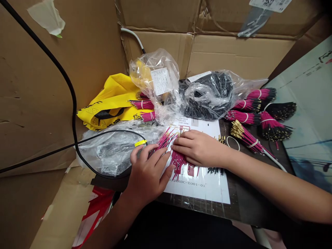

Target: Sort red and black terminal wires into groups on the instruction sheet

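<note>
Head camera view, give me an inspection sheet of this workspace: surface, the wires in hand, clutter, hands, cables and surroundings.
Surface: dark table with a white printed sheet on it.
Job's things: loose pink wires spread on the sheet; banded pink bundles at right.
Clutter: yellow bag, labelled clear bag, clear bag of black parts, crumpled plastic, rubber band.
Hands: left hand and right hand lie flat on the loose wires, fingers open.
Cables: black cable runs down the cardboard and loops round the plastic.
Surroundings: cardboard walls at left and behind the table.
</note>
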Motion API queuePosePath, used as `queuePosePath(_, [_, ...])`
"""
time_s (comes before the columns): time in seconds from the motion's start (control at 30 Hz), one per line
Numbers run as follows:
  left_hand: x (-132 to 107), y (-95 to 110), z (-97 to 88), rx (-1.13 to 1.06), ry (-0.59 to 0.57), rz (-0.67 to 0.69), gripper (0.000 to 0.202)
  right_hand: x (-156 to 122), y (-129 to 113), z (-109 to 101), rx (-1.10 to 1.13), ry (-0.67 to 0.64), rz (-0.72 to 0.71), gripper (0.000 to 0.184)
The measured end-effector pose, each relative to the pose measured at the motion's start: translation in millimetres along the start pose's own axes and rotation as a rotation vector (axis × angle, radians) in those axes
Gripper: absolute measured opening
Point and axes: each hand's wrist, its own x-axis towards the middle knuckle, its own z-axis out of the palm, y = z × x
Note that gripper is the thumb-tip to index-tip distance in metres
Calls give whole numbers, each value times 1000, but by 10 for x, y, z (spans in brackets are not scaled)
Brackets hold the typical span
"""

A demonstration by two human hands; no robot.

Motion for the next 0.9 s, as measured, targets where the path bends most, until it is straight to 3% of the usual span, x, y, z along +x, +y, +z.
queuePosePath(0.17, [-6, -16, 21, 56, 103, -49, 20, 54, 27, -32, 10, 10, -2, 32])
queuePosePath(0.47, [-12, -27, 47, 84, 86, -97, 19, 198, 105, -59, 9, 31, -35, 30])
queuePosePath(0.9, [-1, -21, 48, 76, 108, -125, 18, 136, 119, -65, 23, 28, -61, 32])
